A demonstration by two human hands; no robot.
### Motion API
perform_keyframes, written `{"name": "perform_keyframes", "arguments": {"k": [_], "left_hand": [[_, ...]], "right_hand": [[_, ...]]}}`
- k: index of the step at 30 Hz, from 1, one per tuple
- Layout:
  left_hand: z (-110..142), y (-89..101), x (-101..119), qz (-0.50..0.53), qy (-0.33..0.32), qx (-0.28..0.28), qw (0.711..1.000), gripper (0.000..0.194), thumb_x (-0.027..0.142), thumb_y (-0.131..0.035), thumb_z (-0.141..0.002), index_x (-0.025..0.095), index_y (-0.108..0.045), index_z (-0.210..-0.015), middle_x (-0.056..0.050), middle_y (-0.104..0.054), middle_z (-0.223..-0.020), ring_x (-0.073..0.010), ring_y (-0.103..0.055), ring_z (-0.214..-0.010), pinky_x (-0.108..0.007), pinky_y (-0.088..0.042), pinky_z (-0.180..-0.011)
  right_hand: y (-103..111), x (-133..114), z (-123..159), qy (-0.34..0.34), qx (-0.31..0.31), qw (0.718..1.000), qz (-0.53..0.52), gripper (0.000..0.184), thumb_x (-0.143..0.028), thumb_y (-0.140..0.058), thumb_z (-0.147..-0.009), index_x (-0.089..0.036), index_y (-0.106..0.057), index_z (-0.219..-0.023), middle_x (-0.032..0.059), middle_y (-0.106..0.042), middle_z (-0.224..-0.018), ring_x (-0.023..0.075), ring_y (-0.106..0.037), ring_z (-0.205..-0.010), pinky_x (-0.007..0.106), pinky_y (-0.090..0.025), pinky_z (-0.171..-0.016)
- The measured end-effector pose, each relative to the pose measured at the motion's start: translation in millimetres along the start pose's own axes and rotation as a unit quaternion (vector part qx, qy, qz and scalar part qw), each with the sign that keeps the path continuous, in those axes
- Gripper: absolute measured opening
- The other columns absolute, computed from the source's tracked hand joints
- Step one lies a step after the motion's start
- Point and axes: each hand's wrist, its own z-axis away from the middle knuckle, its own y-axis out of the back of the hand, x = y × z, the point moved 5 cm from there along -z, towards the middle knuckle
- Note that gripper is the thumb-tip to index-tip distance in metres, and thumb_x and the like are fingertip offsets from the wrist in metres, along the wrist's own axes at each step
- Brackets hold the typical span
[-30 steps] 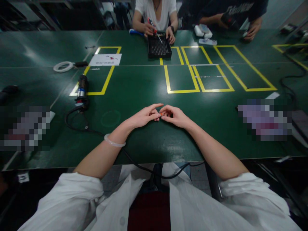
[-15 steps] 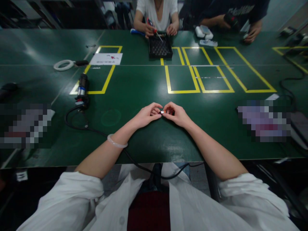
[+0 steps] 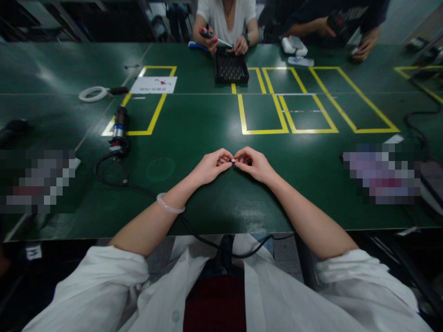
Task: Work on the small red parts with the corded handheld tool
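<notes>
Above the middle of the green table point(image 3: 194, 110), my left hand point(image 3: 215, 166) and my right hand point(image 3: 255, 164) meet fingertip to fingertip. Between them is a tiny part with white, dark and orange-red areas point(image 3: 234, 160), pinched from both sides. Its exact kind is too small to make out. The fingers of both hands are curled and closed on it, and they hide most of its ends.
To the left lies a dark cylindrical tool point(image 3: 119, 127) whose black cable point(image 3: 138, 186) runs under my left forearm. Yellow tape outlines point(image 3: 265, 132) mark the table. Across it, a co-worker's hands hold a screwdriver point(image 3: 216, 39) over a black tray point(image 3: 231, 76). A white sheet point(image 3: 154, 85) lies back left.
My hands stay almost in place, with the small part turned slightly between the fingertips. Across the table, the co-worker's screwdriver has swung up from pointing into the tray to nearly level.
</notes>
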Motion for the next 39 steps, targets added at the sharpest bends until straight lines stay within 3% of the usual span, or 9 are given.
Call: {"name": "perform_keyframes", "arguments": {"k": [7,13,26,39], "left_hand": [[3,-3.1,3,-0.002,-0.013,-0.011,1.0,0.034,0.036,-0.06,-0.09,0.018,-0.054,-0.118,-0.005,-0.069,-0.091,-0.0159,-0.066,-0.083,-0.029,-0.051,-0.078],[5,-3.0,10,-0.036,-0.027,0.005,0.999,0.022,0.034,-0.058,-0.091,0.018,-0.057,-0.105,-0.004,-0.069,-0.092,-0.0159,-0.067,-0.085,-0.028,-0.051,-0.079],[5,-2.0,14,-0.117,-0.044,0.035,0.992,0.017,0.03,-0.058,-0.091,0.019,-0.058,-0.105,-0.004,-0.069,-0.099,-0.0159,-0.067,-0.089,-0.029,-0.052,-0.084],[6,0.6,15,-0.108,-0.035,0.022,0.993,0.022,0.036,-0.055,-0.094,0.018,-0.06,-0.105,-0.005,-0.07,-0.099,-0.0167,-0.068,-0.091,-0.03,-0.052,-0.085]], "right_hand": [[-2,10,-2,-0.024,-0.004,0.996,-0.087,0.026,-0.042,-0.067,-0.085,-0.019,-0.059,-0.095,0.0006,-0.064,-0.081,0.0128,-0.057,-0.068,0.028,-0.047,-0.066],[-3,11,-1,-0.047,-0.008,0.992,-0.119,0.029,-0.046,-0.068,-0.084,-0.018,-0.059,-0.089,0.0012,-0.066,-0.079,0.0131,-0.06,-0.068,0.028,-0.049,-0.066],[-7,14,-3,-0.043,-0.016,0.987,-0.156,0.029,-0.045,-0.068,-0.083,-0.019,-0.057,-0.092,0.0011,-0.064,-0.08,0.0125,-0.059,-0.068,0.027,-0.049,-0.064],[-2,9,-1,-0.024,-0.011,0.999,-0.028,0.018,-0.032,-0.067,-0.083,-0.018,-0.061,-0.094,-0.0025,-0.059,-0.072,0.0109,-0.051,-0.061,0.026,-0.04,-0.061]]}}
